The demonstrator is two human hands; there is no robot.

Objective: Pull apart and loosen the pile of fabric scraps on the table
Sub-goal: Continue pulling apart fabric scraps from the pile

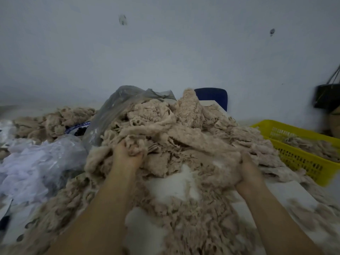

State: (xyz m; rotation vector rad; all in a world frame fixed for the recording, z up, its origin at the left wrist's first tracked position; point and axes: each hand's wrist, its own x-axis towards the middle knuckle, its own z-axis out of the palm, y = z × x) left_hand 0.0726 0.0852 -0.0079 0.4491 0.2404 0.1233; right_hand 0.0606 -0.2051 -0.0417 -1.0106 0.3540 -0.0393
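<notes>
Evidently much is left: the pile of scraps [184, 129] sits tangled and high on the counter [290, 192]. The left hand [128, 153] at nine o'clock and the right hand [247, 172] at three each have a grip clamped on its scraps.

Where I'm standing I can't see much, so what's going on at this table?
A person is working a pile of beige fabric scraps on the table with both hands. The left hand grips a clump near the middle; the right hand grips scraps at the right edge. Most lies heaped and tangled. A yellow basket alongside holds more scraps.
</notes>
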